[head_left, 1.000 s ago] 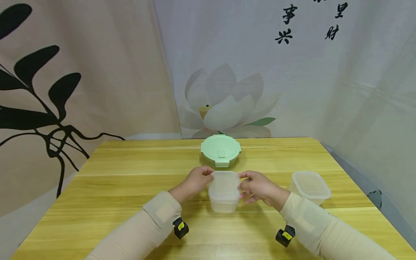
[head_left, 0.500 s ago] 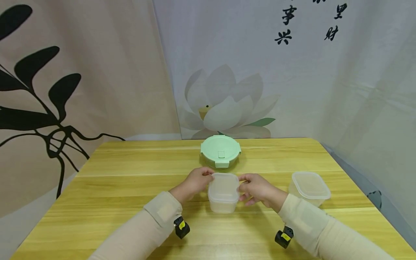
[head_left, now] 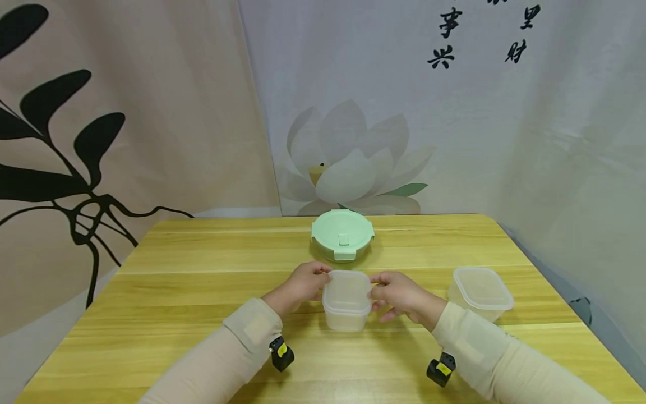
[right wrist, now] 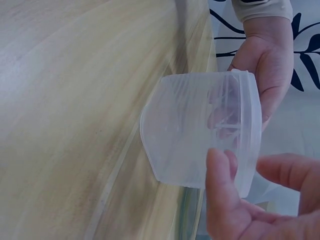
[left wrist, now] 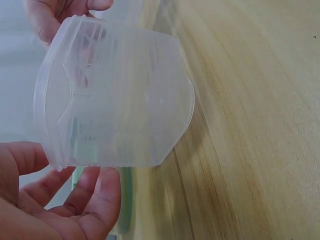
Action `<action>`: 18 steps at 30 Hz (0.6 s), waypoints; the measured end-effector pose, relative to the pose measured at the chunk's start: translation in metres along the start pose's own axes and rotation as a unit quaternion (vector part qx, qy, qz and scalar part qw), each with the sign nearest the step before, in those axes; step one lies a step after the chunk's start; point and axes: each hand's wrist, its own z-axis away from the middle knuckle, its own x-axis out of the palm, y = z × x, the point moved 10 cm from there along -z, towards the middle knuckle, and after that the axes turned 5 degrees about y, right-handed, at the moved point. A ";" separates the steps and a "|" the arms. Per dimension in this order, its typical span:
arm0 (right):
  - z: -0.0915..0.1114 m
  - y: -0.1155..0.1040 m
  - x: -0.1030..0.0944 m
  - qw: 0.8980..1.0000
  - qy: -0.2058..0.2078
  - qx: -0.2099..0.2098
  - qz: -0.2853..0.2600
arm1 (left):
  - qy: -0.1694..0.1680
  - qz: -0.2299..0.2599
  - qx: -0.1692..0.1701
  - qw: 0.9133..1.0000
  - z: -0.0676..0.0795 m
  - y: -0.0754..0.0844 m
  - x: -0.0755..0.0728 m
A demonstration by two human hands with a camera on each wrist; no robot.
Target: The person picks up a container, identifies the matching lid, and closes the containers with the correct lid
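Note:
A clear, square-sided plastic food container (head_left: 346, 321) with a frosted lid (head_left: 347, 289) stands on the table between both hands. From its left side my left hand (head_left: 301, 285) grips the rim, thumb near the lid's edge and fingers bent below it, as the left wrist view shows on the container wall (left wrist: 125, 100). On the opposite side my right hand (head_left: 404, 294) pinches the rim, its thumb at the lid's edge and a finger along the wall (right wrist: 190, 130). Through the clear walls the container looks to hold nothing.
Behind the container sits a round bowl with a green clip lid (head_left: 343, 231). A second lidded clear container (head_left: 481, 289) stands to the right, close to the right forearm. The wooden table (head_left: 202, 247) ends at a printed curtain (head_left: 378, 84).
The lid's far edge has dropped slightly and lies flatter on the container. Both hands stay at its sides, the left a touch lower.

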 end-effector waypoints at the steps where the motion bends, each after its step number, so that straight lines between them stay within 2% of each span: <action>1: 0.000 0.000 0.000 1.000 -0.002 -0.001 0.000 | 0.000 -0.002 0.001 1.000 0.000 0.000 0.000; 18: 0.000 0.003 0.000 1.000 -0.007 0.002 -0.009 | -0.007 -0.002 0.005 1.000 0.000 -0.003 0.003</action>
